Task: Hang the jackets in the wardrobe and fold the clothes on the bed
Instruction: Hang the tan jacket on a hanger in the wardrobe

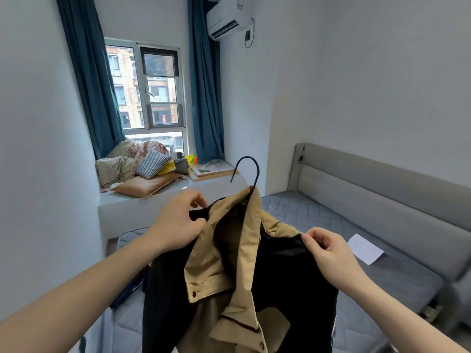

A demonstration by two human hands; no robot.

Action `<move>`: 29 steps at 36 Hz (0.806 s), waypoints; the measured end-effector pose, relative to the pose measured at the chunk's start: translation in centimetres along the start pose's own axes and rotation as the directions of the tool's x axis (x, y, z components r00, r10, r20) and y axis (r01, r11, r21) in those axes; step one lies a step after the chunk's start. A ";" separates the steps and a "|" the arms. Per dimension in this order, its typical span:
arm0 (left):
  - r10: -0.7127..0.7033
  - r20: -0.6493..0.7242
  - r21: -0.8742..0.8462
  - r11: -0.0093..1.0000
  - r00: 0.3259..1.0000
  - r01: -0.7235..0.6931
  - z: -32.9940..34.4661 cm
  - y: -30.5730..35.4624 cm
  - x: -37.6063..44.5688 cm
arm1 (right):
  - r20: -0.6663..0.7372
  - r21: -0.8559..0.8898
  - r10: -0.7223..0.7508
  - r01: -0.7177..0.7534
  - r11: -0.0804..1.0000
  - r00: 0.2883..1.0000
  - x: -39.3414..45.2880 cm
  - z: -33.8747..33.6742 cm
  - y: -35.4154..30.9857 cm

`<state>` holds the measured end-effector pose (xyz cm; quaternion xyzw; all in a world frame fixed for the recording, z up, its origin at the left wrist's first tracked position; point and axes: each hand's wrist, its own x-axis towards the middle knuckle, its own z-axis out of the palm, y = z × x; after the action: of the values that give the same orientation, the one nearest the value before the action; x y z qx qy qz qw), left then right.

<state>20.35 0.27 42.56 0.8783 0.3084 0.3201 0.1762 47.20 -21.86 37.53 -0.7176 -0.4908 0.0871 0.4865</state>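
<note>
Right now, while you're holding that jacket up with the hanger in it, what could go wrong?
1. The left hand and right hand only pinch the edges of the black and tan jacket, so it might slide off the hanger and drop.
2. The hook sticks up bare, so it might snag the blue curtain in this narrow room.
3. The jacket hangs over the bed, so it might knock the white paper.

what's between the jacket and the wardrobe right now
Cannot tell: no wardrobe is in view. The jacket is on its hanger, held up by the left hand and right hand over the bed.
</note>
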 end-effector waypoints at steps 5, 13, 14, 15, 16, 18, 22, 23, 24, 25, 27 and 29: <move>0.140 0.037 -0.093 0.986 0.989 -0.136 6.2 4.8 1.3 | -0.159 -0.066 0.069 -0.081 0.995 0.985 -1.7 -5.0 3.6; 0.293 0.143 -0.239 0.937 0.945 -0.254 18.3 13.9 3.8 | -0.312 -0.073 0.216 -0.250 0.966 0.925 -4.7 -13.5 9.3; 0.313 0.147 -0.263 0.927 0.938 -0.268 19.5 15.0 4.3 | -0.332 -0.074 0.226 -0.264 0.962 0.916 -5.2 -14.7 9.9; 0.332 0.151 -0.293 0.915 0.931 -0.278 20.6 16.1 4.8 | -0.352 -0.070 0.237 -0.277 0.958 0.906 -5.8 -15.8 10.6; 0.347 0.157 -0.325 0.902 0.925 -0.284 21.6 17.2 5.3 | -0.373 -0.060 0.250 -0.292 0.955 0.894 -6.4 -17.0 11.2; 0.373 0.160 -0.378 0.878 0.914 -0.292 23.5 19.4 6.3 | -0.412 -0.036 0.282 -0.325 0.945 0.866 -7.6 -19.2 12.5; 0.410 0.181 -0.464 0.837 0.894 -0.289 27.9 23.5 8.1 | -0.479 0.016 0.348 -0.388 0.922 0.806 -9.7 -23.5 15.3; 0.422 0.196 -0.478 0.829 0.885 -0.289 29.1 24.6 8.5 | -0.494 0.032 0.359 -0.396 0.918 0.792 -10.2 -24.4 16.0; 0.436 0.210 -0.490 0.821 0.875 -0.292 30.3 25.7 8.9 | -0.509 0.048 0.368 -0.402 0.915 0.778 -10.5 -25.3 16.6; 0.453 0.223 -0.502 0.812 0.863 -0.297 31.5 26.8 9.3 | -0.524 0.061 0.379 -0.411 0.910 0.763 -10.8 -26.1 17.3; 0.485 0.250 -0.527 0.794 0.838 -0.303 33.8 29.0 10.2 | -0.554 0.076 0.402 -0.438 0.896 0.728 -11.2 -27.7 18.6; 0.512 0.282 -0.544 0.782 0.812 -0.304 36.3 30.8 11.5 | -0.589 0.072 0.417 -0.469 0.880 0.692 -11.5 -29.2 19.9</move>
<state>64.84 -19.32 36.82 0.9009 -0.0267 0.2225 0.3716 71.33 -49.73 32.75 -0.8251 -0.1311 -0.0450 0.5477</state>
